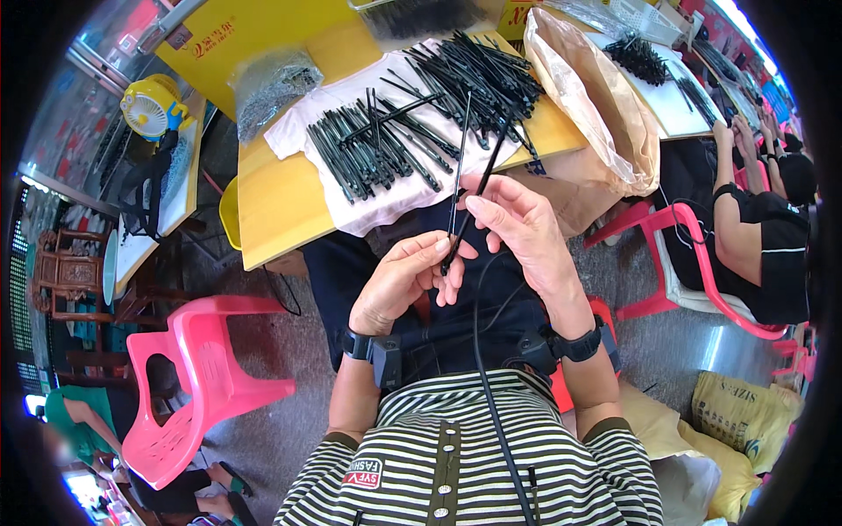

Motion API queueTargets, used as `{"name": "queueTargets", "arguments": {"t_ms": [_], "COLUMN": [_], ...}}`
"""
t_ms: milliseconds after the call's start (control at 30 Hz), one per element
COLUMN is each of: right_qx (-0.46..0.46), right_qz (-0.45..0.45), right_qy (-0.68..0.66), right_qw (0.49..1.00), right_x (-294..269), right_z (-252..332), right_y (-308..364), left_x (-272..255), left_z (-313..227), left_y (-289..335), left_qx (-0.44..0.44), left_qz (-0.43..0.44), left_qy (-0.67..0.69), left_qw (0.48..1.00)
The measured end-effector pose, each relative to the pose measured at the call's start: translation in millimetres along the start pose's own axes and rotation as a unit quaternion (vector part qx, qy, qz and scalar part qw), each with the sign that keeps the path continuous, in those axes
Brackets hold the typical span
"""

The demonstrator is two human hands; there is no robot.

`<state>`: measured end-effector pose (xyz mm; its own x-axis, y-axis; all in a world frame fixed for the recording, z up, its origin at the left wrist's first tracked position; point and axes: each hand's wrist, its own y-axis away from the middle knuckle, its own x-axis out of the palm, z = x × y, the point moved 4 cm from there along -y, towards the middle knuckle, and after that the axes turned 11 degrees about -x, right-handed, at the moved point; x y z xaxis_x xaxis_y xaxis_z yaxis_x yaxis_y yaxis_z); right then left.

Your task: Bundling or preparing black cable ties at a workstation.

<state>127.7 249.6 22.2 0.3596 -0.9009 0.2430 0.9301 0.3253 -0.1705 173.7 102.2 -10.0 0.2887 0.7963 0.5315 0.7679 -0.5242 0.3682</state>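
Near my lap, my left hand [405,282] and right hand [517,230] pinch two black strips [465,188] together, fingers closed, mid-joining; next needs careful alignment, I judge.

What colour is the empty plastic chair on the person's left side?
Pink; the chair shows best in the head view.

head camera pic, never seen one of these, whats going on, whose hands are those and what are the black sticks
The camera sits on a person's head and looks down, so the round fisheye view bends the edges. The two bare hands belong to the wearer: the left hand and right hand together pinch thin black strips held upright. Many more black strips lie in piles on a white cloth on the yellow table. A pink plastic chair stands at the left, and another person sits at the right.
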Motion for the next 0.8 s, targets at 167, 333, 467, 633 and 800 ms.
{"name": "queueTargets", "arguments": {"t_ms": [167, 333, 467, 633, 800], "right_qx": [-0.020, -0.014, -0.027, -0.036, -0.010], "right_qz": [0.027, 0.040, 0.025, -0.037, -0.048], "right_qy": [-0.060, -0.064, -0.061, 0.028, 0.013], "right_qw": [0.998, 0.997, 0.997, 0.998, 0.999], "right_x": [4, 9, 12, 10, 10], "right_z": [2, 1, 2, 4, 3], "right_y": [-1, -5, -6, -5, -4], "left_x": [-4, -2, -2, -2, 1], "left_z": [4, 7, 8, -4, -6], "left_y": [-2, -1, -2, -1, 1], "left_qx": [0.003, -0.016, -0.013, 0.051, 0.079], "left_qz": [0.055, 0.154, 0.083, 0.002, -0.044], "left_qy": [0.075, 0.114, 0.088, -0.027, -0.066], "left_qw": [0.996, 0.981, 0.993, 0.998, 0.994]}}
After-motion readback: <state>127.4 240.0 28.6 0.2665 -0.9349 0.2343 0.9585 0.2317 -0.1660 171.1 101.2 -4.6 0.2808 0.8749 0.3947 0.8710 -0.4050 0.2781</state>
